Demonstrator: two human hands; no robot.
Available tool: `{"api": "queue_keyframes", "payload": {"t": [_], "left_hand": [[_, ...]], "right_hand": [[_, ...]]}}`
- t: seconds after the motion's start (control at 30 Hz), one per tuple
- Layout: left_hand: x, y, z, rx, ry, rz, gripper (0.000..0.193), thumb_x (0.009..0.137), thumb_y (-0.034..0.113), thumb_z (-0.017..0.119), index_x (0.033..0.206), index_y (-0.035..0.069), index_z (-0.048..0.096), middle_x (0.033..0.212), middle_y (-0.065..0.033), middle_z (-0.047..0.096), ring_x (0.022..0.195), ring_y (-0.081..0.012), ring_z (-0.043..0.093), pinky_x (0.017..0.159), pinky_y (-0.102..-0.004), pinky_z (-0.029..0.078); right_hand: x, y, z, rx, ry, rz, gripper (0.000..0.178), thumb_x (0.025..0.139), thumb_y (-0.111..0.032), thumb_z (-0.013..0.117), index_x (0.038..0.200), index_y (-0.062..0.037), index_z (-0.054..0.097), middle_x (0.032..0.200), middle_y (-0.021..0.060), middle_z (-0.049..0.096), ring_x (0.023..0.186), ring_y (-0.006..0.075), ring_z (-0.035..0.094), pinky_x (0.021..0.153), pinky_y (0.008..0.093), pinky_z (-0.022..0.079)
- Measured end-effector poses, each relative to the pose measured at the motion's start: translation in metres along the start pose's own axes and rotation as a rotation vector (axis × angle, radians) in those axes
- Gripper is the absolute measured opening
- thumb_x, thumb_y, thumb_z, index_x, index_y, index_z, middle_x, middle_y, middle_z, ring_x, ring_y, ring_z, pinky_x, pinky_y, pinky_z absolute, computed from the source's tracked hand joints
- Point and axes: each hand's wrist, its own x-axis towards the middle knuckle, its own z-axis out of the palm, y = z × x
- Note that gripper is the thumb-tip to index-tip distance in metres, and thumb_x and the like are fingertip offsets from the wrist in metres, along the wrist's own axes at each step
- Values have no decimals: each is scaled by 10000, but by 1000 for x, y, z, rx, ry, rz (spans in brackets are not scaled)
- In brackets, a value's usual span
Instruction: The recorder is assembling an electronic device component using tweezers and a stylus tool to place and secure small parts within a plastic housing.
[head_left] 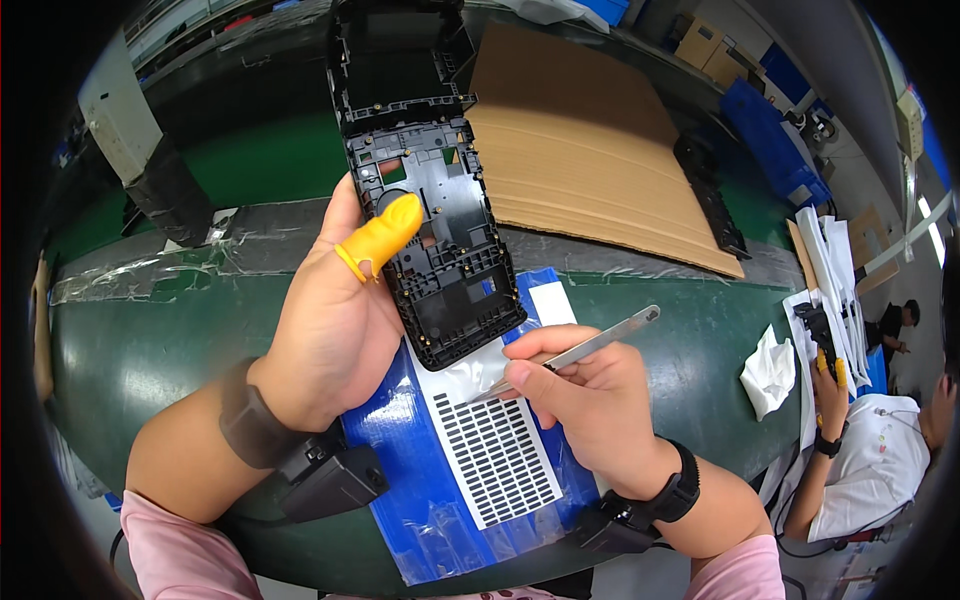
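My left hand (pixel 335 320), a yellow finger cot (pixel 383 236) on its thumb, is closed round a black plastic housing (pixel 440 215) with ribs, cut-outs and small brass inserts. The housing is tilted, its lower end over a white sheet of small black rectangular stickers (pixel 497 455). In my right hand (pixel 600 400) are slim metal tweezers (pixel 605 336), pinched between thumb and fingers. Their tips point down at the sheet's upper part, just below the housing. Whether a sticker is between the tips I cannot tell. Under the sheet lies a blue board (pixel 405 500) covered with clear tape.
A large cardboard sheet (pixel 580 150) lies beyond the housing, with another black plastic part (pixel 715 195) along its right edge. A crumpled white tissue (pixel 769 373) rests on the green table (pixel 680 350). At right sits a co-worker (pixel 870 460). A pale post (pixel 125 110) stands far left.
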Motion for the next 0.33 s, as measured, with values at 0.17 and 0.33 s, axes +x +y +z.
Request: {"api": "queue_keyframes", "payload": {"t": [0.17, 0.33], "left_hand": [[1, 0, 1, -95, 6, -16, 329, 903, 220, 440, 1209, 110, 385, 1109, -29, 499, 987, -144, 496, 857, -336, 422], [0, -5, -3, -125, -36, -105, 347, 910, 280, 429, 1212, 118, 383, 1122, -28, 495, 1014, -156, 489, 875, -347, 412]], "right_hand": [[0, -3, 1, 9, 9, -2, 141, 807, 10, 576, 947, 30, 578, 756, 49, 615, 581, 26, 510, 483, 161, 380], [-3, -10, -5, 53, -37, 5, 157, 804, 10, 578, 960, 30, 576, 758, 63, 618, 601, 41, 530, 500, 162, 392]]}}
